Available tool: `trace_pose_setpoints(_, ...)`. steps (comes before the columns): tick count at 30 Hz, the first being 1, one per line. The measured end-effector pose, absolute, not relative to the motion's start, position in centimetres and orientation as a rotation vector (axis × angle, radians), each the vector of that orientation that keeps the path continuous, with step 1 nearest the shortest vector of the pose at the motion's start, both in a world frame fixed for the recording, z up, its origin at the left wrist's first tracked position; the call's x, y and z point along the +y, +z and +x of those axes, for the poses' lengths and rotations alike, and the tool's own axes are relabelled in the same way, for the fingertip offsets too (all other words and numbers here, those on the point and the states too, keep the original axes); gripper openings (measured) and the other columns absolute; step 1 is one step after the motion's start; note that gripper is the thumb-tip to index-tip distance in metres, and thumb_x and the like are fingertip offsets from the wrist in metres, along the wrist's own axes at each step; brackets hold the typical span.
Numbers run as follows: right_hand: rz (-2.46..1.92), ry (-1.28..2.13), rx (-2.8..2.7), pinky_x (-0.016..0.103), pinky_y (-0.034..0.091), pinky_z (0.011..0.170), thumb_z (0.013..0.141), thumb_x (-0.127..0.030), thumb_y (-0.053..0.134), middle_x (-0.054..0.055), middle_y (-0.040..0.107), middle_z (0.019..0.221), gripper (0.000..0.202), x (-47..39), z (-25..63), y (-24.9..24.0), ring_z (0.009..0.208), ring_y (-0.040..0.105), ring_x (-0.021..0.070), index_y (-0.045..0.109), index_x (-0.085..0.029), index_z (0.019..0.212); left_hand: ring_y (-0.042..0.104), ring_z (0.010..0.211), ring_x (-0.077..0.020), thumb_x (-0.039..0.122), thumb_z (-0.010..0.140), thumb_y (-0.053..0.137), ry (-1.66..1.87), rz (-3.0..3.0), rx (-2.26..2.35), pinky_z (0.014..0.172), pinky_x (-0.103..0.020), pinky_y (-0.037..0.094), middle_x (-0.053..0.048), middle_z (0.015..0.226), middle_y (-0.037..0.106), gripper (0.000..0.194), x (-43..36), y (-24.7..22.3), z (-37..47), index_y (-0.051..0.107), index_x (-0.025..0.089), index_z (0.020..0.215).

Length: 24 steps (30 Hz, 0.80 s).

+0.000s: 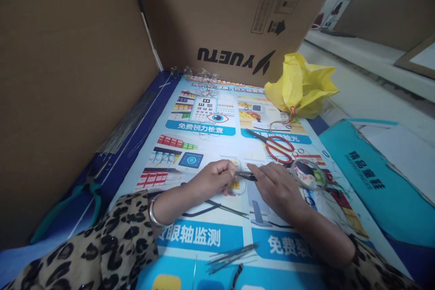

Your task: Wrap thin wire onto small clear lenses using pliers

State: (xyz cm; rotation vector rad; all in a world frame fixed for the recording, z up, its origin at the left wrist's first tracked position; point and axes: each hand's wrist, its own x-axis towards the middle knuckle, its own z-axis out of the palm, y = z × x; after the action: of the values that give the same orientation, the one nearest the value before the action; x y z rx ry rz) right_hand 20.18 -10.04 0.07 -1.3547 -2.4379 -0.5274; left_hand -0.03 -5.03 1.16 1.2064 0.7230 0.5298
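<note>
At the middle of the printed sheet my left hand (217, 177) is closed in a pinch on a thin wire (245, 186), which curves in a loose loop around the fingertips. My right hand (280, 190) is wrapped round the pliers; their narrow dark jaws (247, 175) point left and reach my left fingertips. The pliers' handles are hidden under my right palm. Whether the jaws grip the wire is too small to tell. Just beyond my right hand lie scissors (279, 148) with orange-red handles, and beside it a clear roll of tape (308, 174).
Cut wires (233, 257) lie near the front, with a longer bundle (127, 122) at left. Teal-handled pliers (83, 190) rest by the left cardboard wall (64, 77). A yellow crumpled wrapper (301, 86) and a teal box (377, 181) stand at right. Cardboard (224, 13) closes the back.
</note>
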Motion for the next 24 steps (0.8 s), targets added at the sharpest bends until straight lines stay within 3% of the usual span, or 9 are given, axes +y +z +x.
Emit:
trace_pose_setpoints(11, -1.369, -0.471, -2.425, 0.032, 0.039, 0.067, 0.084, -0.011, 0.043, 0.005, 0.058, 0.073, 0.029, -9.9, 20.0, 0.0, 0.070, 0.048, 0.0172, 0.057, -0.012, 0.110, 0.038, 0.039, -0.0040, 0.035, 0.078, 0.051, 0.555, 1.217, 0.754, 0.044, -0.017, 0.031, 0.007, 0.048, 0.045, 0.021, -5.3, 1.5, 0.1, 0.046, 0.017, 0.069)
trace_pose_setpoints(18, -1.374, -0.050, -2.292, 0.031, 0.046, 0.072, 0.086, -0.025, 0.046, 0.007, 0.061, 0.085, 0.028, -9.6, 19.8, -1.2, 0.081, 0.054, 0.0176, 0.052, -0.016, 0.111, 0.042, 0.040, -0.0059, 0.035, 0.079, 0.051, 0.642, 1.148, 0.773, 0.047, -0.019, 0.035, 0.007, 0.043, 0.043, 0.022, -5.3, 1.3, 0.4, 0.047, 0.016, 0.068)
trace_pose_setpoints(24, -1.376, -0.068, -2.307, 0.033, 0.045, 0.074, 0.084, -0.022, 0.048, 0.008, 0.060, 0.086, 0.028, -9.5, 20.2, -1.3, 0.083, 0.053, 0.0186, 0.052, -0.015, 0.110, 0.043, 0.041, -0.0061, 0.036, 0.082, 0.048, 0.682, 1.186, 0.788, 0.047, -0.019, 0.036, 0.006, 0.046, 0.045, 0.024, -5.3, 1.0, 0.4, 0.045, 0.016, 0.069)
